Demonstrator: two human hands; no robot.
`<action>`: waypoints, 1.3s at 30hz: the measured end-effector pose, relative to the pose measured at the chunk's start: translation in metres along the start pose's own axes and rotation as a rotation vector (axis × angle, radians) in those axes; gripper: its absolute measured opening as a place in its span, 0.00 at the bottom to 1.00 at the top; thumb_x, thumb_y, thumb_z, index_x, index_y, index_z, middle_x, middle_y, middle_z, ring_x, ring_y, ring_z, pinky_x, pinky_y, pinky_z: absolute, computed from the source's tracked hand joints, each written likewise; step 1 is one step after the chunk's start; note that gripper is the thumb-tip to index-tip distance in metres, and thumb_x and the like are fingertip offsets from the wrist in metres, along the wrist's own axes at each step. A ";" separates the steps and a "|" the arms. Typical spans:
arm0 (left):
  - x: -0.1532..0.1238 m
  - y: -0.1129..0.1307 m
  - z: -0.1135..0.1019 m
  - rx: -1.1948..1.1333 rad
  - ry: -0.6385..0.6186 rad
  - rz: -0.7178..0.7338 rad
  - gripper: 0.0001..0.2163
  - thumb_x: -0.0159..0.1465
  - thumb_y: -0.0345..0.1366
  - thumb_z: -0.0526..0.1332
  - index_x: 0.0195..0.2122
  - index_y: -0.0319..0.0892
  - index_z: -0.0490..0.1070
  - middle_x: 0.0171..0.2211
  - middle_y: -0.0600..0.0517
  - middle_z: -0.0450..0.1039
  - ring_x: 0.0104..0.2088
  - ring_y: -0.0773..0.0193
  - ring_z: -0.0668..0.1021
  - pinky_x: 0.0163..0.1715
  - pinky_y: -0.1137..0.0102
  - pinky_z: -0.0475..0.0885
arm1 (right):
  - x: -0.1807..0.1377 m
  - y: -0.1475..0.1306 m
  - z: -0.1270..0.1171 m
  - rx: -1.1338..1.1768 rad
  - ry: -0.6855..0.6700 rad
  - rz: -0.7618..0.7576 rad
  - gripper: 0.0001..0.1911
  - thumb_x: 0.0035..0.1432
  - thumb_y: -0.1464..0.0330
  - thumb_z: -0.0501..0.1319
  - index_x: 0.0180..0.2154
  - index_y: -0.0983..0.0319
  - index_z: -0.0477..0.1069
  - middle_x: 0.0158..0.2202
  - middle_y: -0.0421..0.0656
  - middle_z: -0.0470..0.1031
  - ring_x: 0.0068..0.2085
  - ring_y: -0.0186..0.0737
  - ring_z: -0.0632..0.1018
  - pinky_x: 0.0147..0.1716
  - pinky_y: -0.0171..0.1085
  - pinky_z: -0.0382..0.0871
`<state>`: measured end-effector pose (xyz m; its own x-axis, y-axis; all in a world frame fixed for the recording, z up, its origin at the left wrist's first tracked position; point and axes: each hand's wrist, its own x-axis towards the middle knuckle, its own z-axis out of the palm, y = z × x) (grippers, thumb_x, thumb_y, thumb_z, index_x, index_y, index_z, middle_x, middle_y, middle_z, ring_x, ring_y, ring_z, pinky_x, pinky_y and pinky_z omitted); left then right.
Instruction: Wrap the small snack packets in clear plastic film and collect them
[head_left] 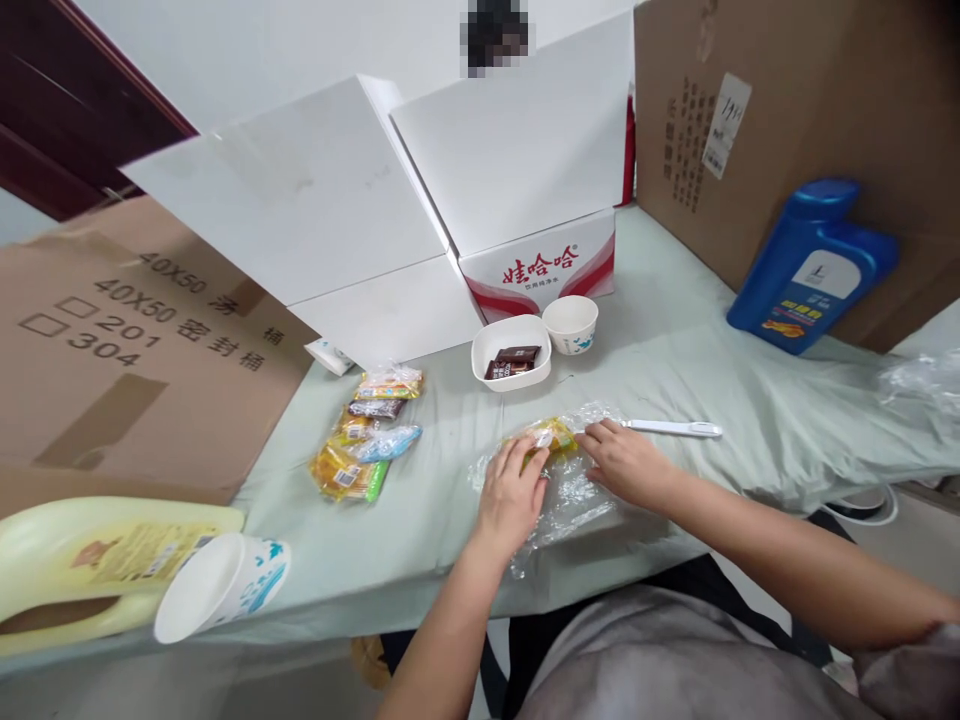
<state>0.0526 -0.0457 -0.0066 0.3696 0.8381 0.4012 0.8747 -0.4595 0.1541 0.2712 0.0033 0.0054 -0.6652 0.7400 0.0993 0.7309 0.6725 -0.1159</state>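
Left hand: fingers slightly bent, lying over the near left end of a yellow packet, thumb a little apart from the rest. Right hand: fingers bunched close together at the packet's right end; cannot tell whether either hand pinches the wrapper or merely rests on it. Packet lies between the two hands on crumpled clear film, spread on the cloth-covered tabletop. Positions below taken with the packet as clock centre, 12 pointing away from the person. At 3, just beyond the right fingers: a white-handled tool, its other end near the film. At 11: a white bowl holding dark wrapped pieces. At 12, right beside the bowl: a paper cup with a blue pattern, a white box with red print behind. At 9, well apart: a row of snack packets, overlapping one another. At 2: a blue bottle before a brown carton. At 8, farther out: another paper cup next to a pale yellow jug.
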 end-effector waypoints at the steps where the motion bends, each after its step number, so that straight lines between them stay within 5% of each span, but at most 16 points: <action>1: 0.003 -0.005 0.005 0.025 -0.013 -0.026 0.21 0.61 0.30 0.61 0.56 0.46 0.67 0.57 0.42 0.67 0.58 0.44 0.69 0.53 0.49 0.67 | 0.002 0.005 0.007 0.020 0.014 0.010 0.28 0.55 0.64 0.65 0.55 0.67 0.67 0.54 0.56 0.71 0.55 0.55 0.70 0.52 0.47 0.66; 3: 0.006 -0.016 0.013 0.034 -0.036 -0.081 0.26 0.60 0.34 0.63 0.60 0.46 0.63 0.59 0.41 0.66 0.60 0.42 0.67 0.55 0.46 0.65 | 0.003 0.018 0.021 0.051 0.041 0.038 0.43 0.52 0.55 0.66 0.63 0.68 0.57 0.64 0.60 0.59 0.63 0.61 0.60 0.58 0.53 0.59; 6: 0.004 -0.035 0.016 -0.058 -0.015 -0.133 0.22 0.63 0.37 0.61 0.59 0.46 0.64 0.54 0.43 0.72 0.58 0.46 0.70 0.57 0.47 0.62 | 0.000 0.036 0.040 0.053 0.063 0.052 0.53 0.50 0.41 0.60 0.66 0.69 0.53 0.67 0.61 0.53 0.67 0.64 0.52 0.61 0.59 0.50; 11: 0.012 -0.065 -0.001 -0.330 0.178 -0.334 0.19 0.67 0.41 0.56 0.57 0.43 0.67 0.48 0.43 0.76 0.46 0.56 0.79 0.46 0.62 0.73 | -0.006 0.042 0.054 0.013 0.152 0.041 0.51 0.54 0.38 0.52 0.65 0.68 0.55 0.67 0.59 0.54 0.67 0.62 0.52 0.62 0.60 0.46; 15: 0.052 -0.088 -0.021 -0.207 0.333 -0.309 0.20 0.65 0.42 0.57 0.57 0.43 0.67 0.50 0.43 0.74 0.51 0.53 0.75 0.52 0.59 0.70 | -0.005 0.040 0.055 0.017 0.153 0.043 0.49 0.55 0.38 0.51 0.65 0.67 0.55 0.67 0.58 0.54 0.67 0.61 0.52 0.61 0.59 0.48; 21: 0.105 -0.087 -0.021 -0.013 0.220 -0.246 0.24 0.61 0.37 0.62 0.58 0.39 0.65 0.59 0.38 0.63 0.59 0.47 0.67 0.59 0.52 0.64 | -0.004 0.040 0.048 0.026 0.078 0.069 0.48 0.57 0.39 0.50 0.65 0.66 0.56 0.67 0.56 0.53 0.68 0.60 0.52 0.63 0.57 0.46; 24: 0.087 -0.056 -0.007 -0.093 0.129 -0.126 0.13 0.65 0.35 0.57 0.49 0.40 0.72 0.51 0.43 0.70 0.53 0.54 0.72 0.55 0.58 0.68 | -0.005 0.039 0.046 0.030 0.078 0.067 0.47 0.57 0.39 0.50 0.65 0.66 0.56 0.67 0.56 0.53 0.67 0.60 0.53 0.63 0.56 0.47; 26: 0.064 -0.032 0.004 -0.156 -0.041 0.020 0.12 0.67 0.36 0.55 0.48 0.41 0.72 0.46 0.45 0.73 0.50 0.57 0.74 0.53 0.61 0.70 | -0.006 0.039 0.047 0.026 0.101 0.066 0.47 0.56 0.39 0.51 0.65 0.65 0.56 0.68 0.56 0.53 0.68 0.60 0.52 0.63 0.56 0.46; 31: 0.016 -0.017 0.022 0.047 -0.312 -0.032 0.25 0.64 0.45 0.60 0.62 0.47 0.62 0.65 0.44 0.58 0.65 0.44 0.59 0.61 0.47 0.59 | -0.006 0.037 0.051 -0.005 0.117 0.092 0.49 0.55 0.39 0.53 0.65 0.67 0.56 0.68 0.58 0.50 0.68 0.62 0.50 0.63 0.59 0.42; 35: -0.002 -0.055 0.012 0.197 -0.297 -0.207 0.25 0.66 0.45 0.58 0.63 0.47 0.60 0.67 0.42 0.55 0.67 0.41 0.55 0.62 0.42 0.53 | -0.010 0.035 0.048 -0.016 0.068 0.161 0.49 0.54 0.40 0.55 0.65 0.68 0.56 0.68 0.60 0.51 0.68 0.66 0.50 0.62 0.63 0.41; 39: -0.024 -0.078 -0.010 0.234 -0.066 -0.254 0.19 0.65 0.40 0.58 0.56 0.39 0.69 0.60 0.37 0.64 0.63 0.41 0.63 0.58 0.44 0.61 | -0.023 0.032 0.029 0.012 0.109 0.176 0.40 0.59 0.46 0.54 0.62 0.67 0.62 0.67 0.58 0.53 0.68 0.64 0.49 0.63 0.62 0.44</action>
<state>-0.0277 -0.0330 -0.0190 0.1440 0.9377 0.3163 0.9867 -0.1606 0.0269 0.3054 0.0081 -0.0288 -0.5067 0.8425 0.1829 0.8319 0.5335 -0.1527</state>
